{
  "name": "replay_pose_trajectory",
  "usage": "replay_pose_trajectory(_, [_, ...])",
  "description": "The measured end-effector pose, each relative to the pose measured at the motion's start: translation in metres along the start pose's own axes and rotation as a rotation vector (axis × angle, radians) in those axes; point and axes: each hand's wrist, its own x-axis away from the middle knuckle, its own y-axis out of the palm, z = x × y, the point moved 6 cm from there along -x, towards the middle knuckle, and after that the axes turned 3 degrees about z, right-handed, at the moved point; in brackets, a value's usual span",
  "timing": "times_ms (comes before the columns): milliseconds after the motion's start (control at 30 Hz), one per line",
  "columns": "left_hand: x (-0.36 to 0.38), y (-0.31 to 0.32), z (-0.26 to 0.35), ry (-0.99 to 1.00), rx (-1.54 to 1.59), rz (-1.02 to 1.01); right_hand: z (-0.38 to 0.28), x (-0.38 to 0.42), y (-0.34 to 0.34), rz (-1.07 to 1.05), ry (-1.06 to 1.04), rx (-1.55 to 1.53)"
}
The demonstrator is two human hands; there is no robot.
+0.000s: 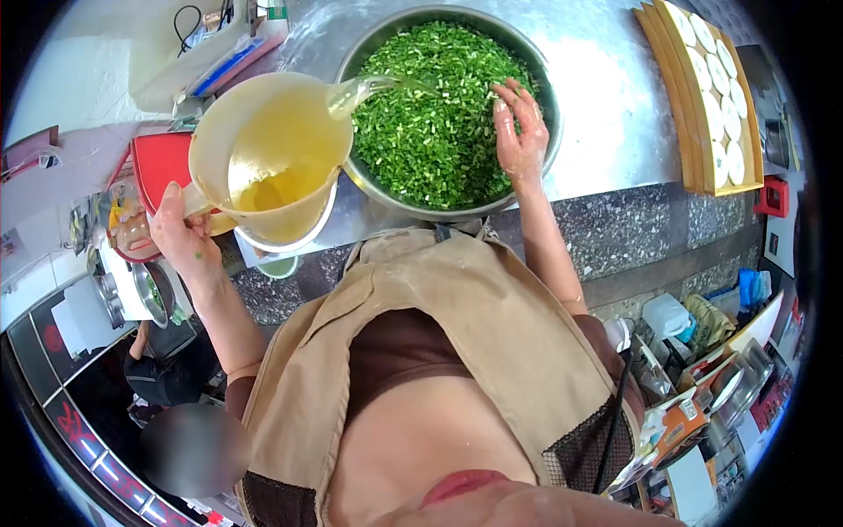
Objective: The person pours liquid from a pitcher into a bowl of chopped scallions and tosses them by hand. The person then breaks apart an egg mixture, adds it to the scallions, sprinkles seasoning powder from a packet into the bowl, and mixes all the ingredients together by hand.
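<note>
My left hand (186, 230) is closed round the handle of a large translucent measuring jug (294, 206), which is tilted with clear yellow liquid, like oil, inside. From its spout a stream runs into a wide steel bowl (555, 132) heaped with chopped green onions (430, 114). Over the right side of the heap is my right hand (524, 136), its fingers stretched and slightly bent, with nothing in them. Those fingertips appear to touch the onions. Partly hidden under the jug stands a white container (303, 241).
Stacked wooden trays (746, 167) with round pale dough pieces (718, 75) sit at the right of the metal table (606, 105). A red lid-like object (162, 167) lies at left, beyond the jug. Another person (167, 360) is at lower left.
</note>
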Motion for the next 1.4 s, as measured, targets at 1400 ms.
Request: replay_pose_trajectory(1400, [0.053, -0.181, -0.043, -0.041, 0.5, 0.705, -0.232, -0.079, 0.152, -0.826, 1.192, -2.264])
